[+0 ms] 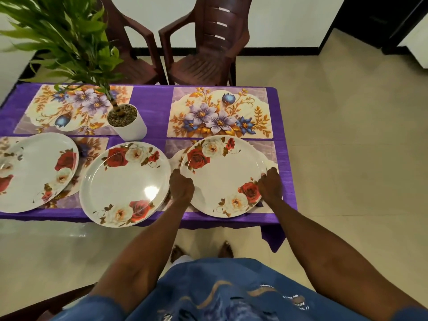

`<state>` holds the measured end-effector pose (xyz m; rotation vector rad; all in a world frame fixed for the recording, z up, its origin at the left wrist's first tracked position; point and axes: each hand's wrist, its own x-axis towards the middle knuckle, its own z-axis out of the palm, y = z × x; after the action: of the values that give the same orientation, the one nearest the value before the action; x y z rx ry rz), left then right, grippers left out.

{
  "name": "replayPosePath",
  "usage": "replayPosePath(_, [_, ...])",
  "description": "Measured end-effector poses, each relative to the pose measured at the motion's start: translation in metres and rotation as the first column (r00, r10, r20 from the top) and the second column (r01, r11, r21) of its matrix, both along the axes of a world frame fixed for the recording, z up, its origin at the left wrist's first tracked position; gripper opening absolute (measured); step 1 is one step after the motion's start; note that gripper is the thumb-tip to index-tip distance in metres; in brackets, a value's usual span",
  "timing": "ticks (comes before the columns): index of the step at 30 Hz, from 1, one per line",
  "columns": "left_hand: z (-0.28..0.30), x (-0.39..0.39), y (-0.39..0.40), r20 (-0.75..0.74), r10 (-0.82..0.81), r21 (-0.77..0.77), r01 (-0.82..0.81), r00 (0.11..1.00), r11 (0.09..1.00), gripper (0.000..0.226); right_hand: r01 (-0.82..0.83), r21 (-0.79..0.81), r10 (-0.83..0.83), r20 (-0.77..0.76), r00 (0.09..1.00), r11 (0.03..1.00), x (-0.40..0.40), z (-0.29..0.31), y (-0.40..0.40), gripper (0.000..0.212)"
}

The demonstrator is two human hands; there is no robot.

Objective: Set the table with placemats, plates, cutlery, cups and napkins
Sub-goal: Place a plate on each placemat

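The rose plate (222, 176) is being held over the near-right placemat (269, 150), at about four o'clock from the potted plant (126, 122). Its rim is being gripped at nine o'clock by the left hand (181, 187) and at four o'clock by the right hand (269, 185), fingers curled on the edge. Judged from here, the plate is best being lowered flat and centred on the mat, kept apart from the plate stack (126, 183) overhanging the bench (152, 93) edge.
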<state>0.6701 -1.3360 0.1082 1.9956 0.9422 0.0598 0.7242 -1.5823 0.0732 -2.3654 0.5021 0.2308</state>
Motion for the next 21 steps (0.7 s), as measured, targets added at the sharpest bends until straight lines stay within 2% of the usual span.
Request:
replayPosePath(6, [-0.012,-0.001,0.005,-0.091,-0.039,0.102,0.048,0.995,0.994,0.033,-0.03,-0.025,0.03,0.017,0.999,0.999,0.002,-0.003,0.0,0.025])
replayPosePath(21, [-0.017,-0.001,0.004,-0.107,-0.072,0.103,0.083,0.992,0.991,0.044,-0.02,-0.016,0.021,0.009,1.0,1.0,0.006,-0.003,0.0,0.031])
